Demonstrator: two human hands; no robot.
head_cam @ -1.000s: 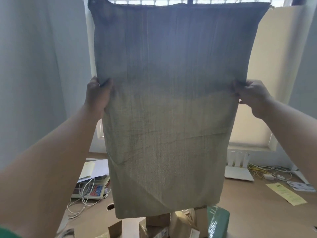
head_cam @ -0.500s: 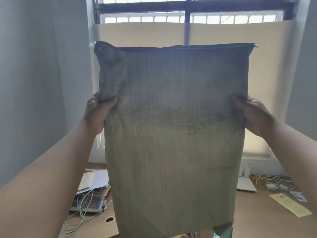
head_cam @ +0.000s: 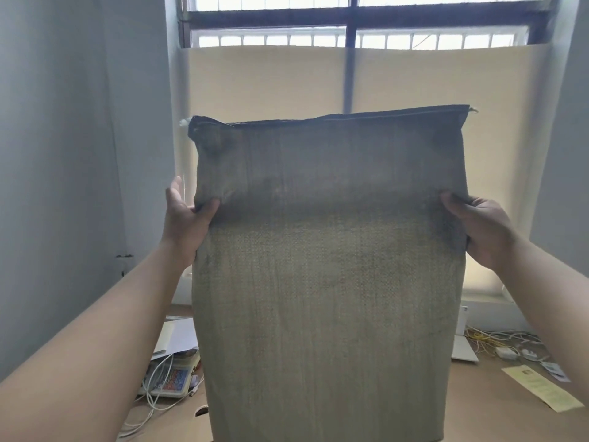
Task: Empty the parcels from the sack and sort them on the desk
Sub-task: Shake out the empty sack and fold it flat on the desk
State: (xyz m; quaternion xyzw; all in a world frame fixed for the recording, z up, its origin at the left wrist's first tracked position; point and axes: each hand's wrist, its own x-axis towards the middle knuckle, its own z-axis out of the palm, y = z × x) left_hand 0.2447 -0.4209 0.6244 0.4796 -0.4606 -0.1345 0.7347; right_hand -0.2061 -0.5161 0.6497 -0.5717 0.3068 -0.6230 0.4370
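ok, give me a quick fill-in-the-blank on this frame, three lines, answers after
1. The left hand and right hand hold the sack with its dark stitched hem at the ____.
2. Behind the sack is a ____ half covered by a blind.
3. The paper slip on the desk is ____.
Missing: top; window; yellow.

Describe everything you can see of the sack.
The sack is coarse woven olive-grey cloth, hanging flat and upright before the window, above the desk. A dark stitched seam runs along its top edge; its lower end leaves the frame. The left hand pinches its left edge, the right hand its right edge.
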